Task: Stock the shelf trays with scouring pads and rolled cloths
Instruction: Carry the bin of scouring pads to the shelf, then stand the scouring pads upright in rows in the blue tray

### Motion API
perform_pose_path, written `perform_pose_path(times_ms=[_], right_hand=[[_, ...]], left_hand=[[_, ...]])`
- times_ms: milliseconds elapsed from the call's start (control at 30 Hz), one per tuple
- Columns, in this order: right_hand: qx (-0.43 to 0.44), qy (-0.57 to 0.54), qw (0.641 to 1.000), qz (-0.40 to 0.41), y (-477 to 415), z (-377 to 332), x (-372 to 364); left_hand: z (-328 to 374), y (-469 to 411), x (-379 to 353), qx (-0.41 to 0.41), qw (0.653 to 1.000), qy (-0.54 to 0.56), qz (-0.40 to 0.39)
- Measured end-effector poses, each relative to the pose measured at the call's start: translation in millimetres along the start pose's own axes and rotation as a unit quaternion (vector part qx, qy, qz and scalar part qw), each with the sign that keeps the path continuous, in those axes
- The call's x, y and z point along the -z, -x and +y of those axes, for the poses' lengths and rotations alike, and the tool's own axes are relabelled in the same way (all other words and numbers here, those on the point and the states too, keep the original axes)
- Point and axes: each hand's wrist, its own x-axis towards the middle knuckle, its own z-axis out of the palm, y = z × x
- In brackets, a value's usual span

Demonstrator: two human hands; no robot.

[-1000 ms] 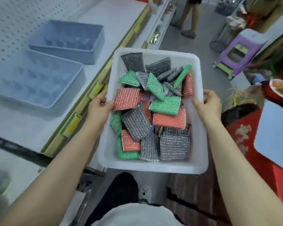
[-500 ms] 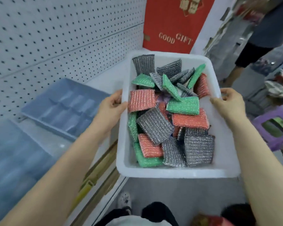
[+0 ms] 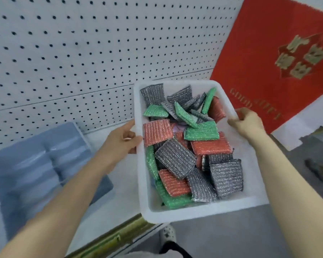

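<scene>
A white plastic bin (image 3: 199, 211) holds several scouring pads (image 3: 175, 159) in red, green and silver-grey, piled loosely. My left hand (image 3: 119, 142) grips the bin's left rim, thumb over the edge. On the right rim my right hand (image 3: 247, 122) holds it the same way. The bin hangs in the air over the right end of the white shelf (image 3: 119, 198), its near end past the shelf's front edge. A blue-grey shelf tray (image 3: 45, 164) with moulded compartments lies on the shelf to the left, nothing in it. No rolled cloths are in view.
A white pegboard (image 3: 82, 53) backs the shelf. A red gift bag (image 3: 268, 62) with gold lettering leans at the right. The shelf's front has a yellow price rail (image 3: 108, 241). Grey floor and my shoe (image 3: 167, 233) show below; another person's foot (image 3: 317, 170) is at far right.
I have turned towards the shelf and raised the bin up and forward over the shelf's right end. Both hands keep their grip on its rims.
</scene>
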Motion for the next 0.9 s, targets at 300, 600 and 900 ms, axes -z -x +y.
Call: perform_pose_path(times_ms=[300, 600, 900], right_hand=[[0.055, 0.024, 0.992, -0.110, -97, 33, -14], [0.095, 0.080, 0.985, -0.117, -90, 23, -25], [0.252, 0.102, 0.928, -0.256, -36, -3, 4]], left_hand=[[-10, -19, -68, 0.062, 0.995, -0.002, 0.073], [-14, -10, -72, 0.058, 0.991, 0.015, 0.121], [4, 1, -88, -0.121, 0.901, -0.373, 0.185]])
